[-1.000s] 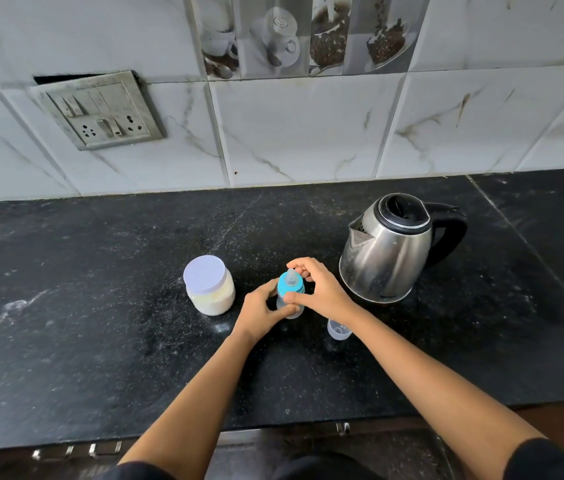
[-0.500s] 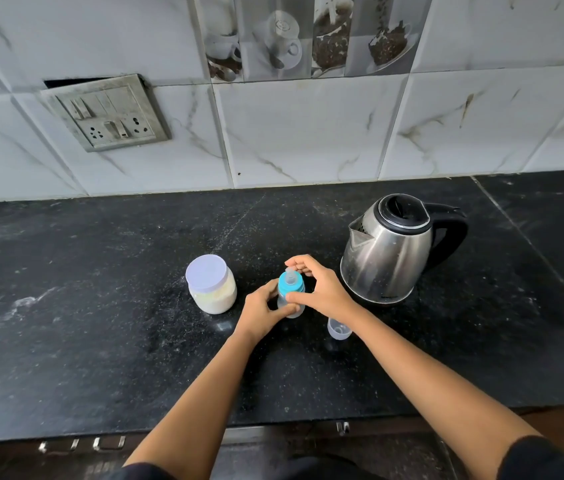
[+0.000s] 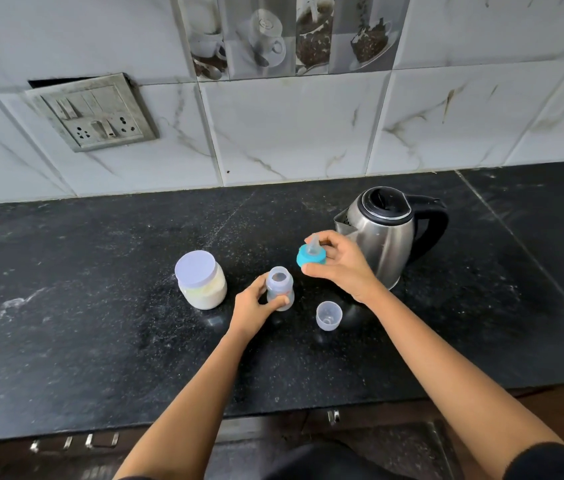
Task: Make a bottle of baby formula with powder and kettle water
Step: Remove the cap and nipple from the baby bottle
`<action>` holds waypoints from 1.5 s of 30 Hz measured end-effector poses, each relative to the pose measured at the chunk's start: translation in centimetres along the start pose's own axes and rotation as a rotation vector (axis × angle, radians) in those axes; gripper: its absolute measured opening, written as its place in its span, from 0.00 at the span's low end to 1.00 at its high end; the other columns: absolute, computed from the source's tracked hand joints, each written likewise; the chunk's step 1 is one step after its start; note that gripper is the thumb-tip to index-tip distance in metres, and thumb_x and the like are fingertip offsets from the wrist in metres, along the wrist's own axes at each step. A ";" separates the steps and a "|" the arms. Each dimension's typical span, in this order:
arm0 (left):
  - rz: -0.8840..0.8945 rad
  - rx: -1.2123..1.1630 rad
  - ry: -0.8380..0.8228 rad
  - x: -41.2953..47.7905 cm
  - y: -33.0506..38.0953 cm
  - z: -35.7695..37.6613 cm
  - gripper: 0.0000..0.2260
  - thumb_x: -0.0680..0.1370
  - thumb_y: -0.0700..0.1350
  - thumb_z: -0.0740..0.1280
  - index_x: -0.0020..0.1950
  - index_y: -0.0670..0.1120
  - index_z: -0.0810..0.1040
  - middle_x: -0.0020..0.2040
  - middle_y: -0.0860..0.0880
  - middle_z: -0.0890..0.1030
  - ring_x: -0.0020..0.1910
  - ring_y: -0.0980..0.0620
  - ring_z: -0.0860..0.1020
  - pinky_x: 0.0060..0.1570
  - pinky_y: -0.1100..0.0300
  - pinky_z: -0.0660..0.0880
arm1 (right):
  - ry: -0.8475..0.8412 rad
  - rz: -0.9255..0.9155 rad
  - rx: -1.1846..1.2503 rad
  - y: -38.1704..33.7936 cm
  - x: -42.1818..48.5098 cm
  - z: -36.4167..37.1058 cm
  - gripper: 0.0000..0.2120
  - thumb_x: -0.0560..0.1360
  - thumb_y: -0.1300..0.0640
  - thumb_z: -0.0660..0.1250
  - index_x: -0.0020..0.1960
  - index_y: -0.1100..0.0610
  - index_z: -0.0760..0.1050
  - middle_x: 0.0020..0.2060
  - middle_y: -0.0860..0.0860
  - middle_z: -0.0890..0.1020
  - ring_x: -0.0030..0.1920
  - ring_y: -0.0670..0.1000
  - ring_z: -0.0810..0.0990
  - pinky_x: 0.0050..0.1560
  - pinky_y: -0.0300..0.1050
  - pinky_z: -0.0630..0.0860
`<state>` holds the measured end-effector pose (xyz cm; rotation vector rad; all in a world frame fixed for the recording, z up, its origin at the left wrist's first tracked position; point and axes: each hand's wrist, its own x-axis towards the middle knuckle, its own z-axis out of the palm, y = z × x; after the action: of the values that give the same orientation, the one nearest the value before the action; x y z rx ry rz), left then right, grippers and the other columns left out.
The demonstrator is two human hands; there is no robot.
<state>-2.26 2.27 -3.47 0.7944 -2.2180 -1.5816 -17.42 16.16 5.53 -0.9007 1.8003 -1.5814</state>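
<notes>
A small clear baby bottle (image 3: 279, 284) stands upright on the black counter, its mouth uncovered, with my left hand (image 3: 254, 308) gripping its lower body. My right hand (image 3: 337, 268) holds the blue screw collar with its clear teat (image 3: 311, 256) a little above and to the right of the bottle. The clear bottle cap (image 3: 328, 315) lies on the counter to the right of the bottle, its hollow side up. A jar of white powder (image 3: 201, 280) with a pale lid stands to the left. The steel kettle (image 3: 386, 233) stands behind my right hand, lid shut, handle to the right.
The black stone counter (image 3: 100, 323) runs the full width, dusted with pale specks. A tiled wall with a switch and socket plate (image 3: 92, 112) rises behind it. Drawer handles (image 3: 100, 439) show below the front edge.
My right hand has taken the blue teat collar off the bottle and lifted it up to the right. My left hand still holds the bottle, which now stands with its mouth uncovered.
</notes>
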 end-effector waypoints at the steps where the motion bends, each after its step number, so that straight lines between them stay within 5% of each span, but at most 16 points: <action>1: -0.006 -0.010 0.009 -0.1 0.0 0.1 0.26 0.71 0.48 0.75 0.67 0.53 0.72 0.61 0.58 0.78 0.61 0.64 0.74 0.65 0.64 0.68 | 0.020 0.009 -0.043 0.2 -0.6 -0.6 0.21 0.64 0.61 0.79 0.53 0.51 0.76 0.54 0.46 0.82 0.55 0.47 0.82 0.56 0.44 0.78; 7: -0.051 -0.075 0.101 -1.3 -0.4 0.8 0.35 0.69 0.44 0.77 0.73 0.50 0.66 0.66 0.54 0.75 0.65 0.59 0.72 0.68 0.63 0.65 | 0.062 0.037 -0.378 1.4 -4.0 -3.4 0.20 0.62 0.52 0.81 0.51 0.51 0.78 0.44 0.44 0.81 0.40 0.39 0.79 0.42 0.34 0.76; 12: -0.031 -0.060 0.277 -2.9 -0.7 1.5 0.29 0.70 0.44 0.76 0.69 0.48 0.69 0.66 0.51 0.75 0.65 0.58 0.73 0.67 0.61 0.67 | -0.064 -0.032 -0.628 2.4 -5.2 -3.6 0.20 0.64 0.50 0.79 0.53 0.52 0.80 0.48 0.46 0.76 0.46 0.42 0.76 0.47 0.33 0.70; 20: -0.033 -0.020 0.384 -5.2 -0.7 2.3 0.25 0.71 0.47 0.75 0.66 0.48 0.72 0.64 0.52 0.76 0.63 0.58 0.74 0.64 0.67 0.67 | -0.214 0.001 -0.739 4.6 -5.2 -1.8 0.28 0.64 0.52 0.78 0.62 0.52 0.75 0.56 0.47 0.73 0.56 0.44 0.68 0.55 0.38 0.64; 26: -0.051 -0.023 0.473 -6.5 -0.9 1.8 0.24 0.71 0.46 0.75 0.65 0.47 0.73 0.62 0.52 0.77 0.61 0.57 0.75 0.63 0.65 0.68 | -0.244 -0.036 -0.799 5.8 -5.3 -1.5 0.27 0.64 0.50 0.78 0.61 0.52 0.74 0.55 0.45 0.74 0.57 0.46 0.67 0.60 0.47 0.70; 30: -0.041 -0.021 0.648 -7.1 -0.7 0.2 0.21 0.71 0.46 0.76 0.61 0.46 0.75 0.58 0.51 0.79 0.57 0.56 0.77 0.60 0.64 0.71 | -0.185 -0.105 -0.812 5.8 -5.2 -1.0 0.30 0.65 0.44 0.77 0.64 0.51 0.74 0.59 0.47 0.71 0.60 0.48 0.66 0.62 0.43 0.66; 36: -0.033 0.001 0.859 -6.4 -1.0 -3.9 0.24 0.69 0.45 0.77 0.62 0.47 0.72 0.57 0.51 0.76 0.53 0.55 0.74 0.55 0.67 0.70 | -0.113 -0.318 -0.616 1.4 -1.6 5.4 0.16 0.73 0.52 0.72 0.58 0.57 0.77 0.54 0.51 0.73 0.47 0.44 0.72 0.50 0.37 0.71; 39: -0.044 -0.011 0.812 -5.3 -1.3 -6.1 0.30 0.67 0.44 0.78 0.65 0.46 0.69 0.60 0.52 0.72 0.56 0.57 0.71 0.53 0.76 0.66 | -0.214 -0.302 -0.681 -1.1 1.6 9.8 0.21 0.75 0.49 0.69 0.64 0.57 0.72 0.59 0.52 0.71 0.49 0.45 0.71 0.50 0.38 0.69; 45: -0.025 -0.007 0.472 -3.0 -2.8 -10.2 0.39 0.61 0.52 0.80 0.67 0.55 0.66 0.62 0.59 0.73 0.60 0.64 0.72 0.55 0.69 0.69 | -0.369 -0.175 -0.943 -2.3 6.8 17.0 0.36 0.72 0.38 0.67 0.69 0.60 0.64 0.63 0.56 0.66 0.62 0.57 0.70 0.55 0.52 0.73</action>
<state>6.40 -4.44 -2.35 1.0681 -1.8654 -1.2478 -7.94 0.36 5.58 -1.6618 2.2052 -0.5009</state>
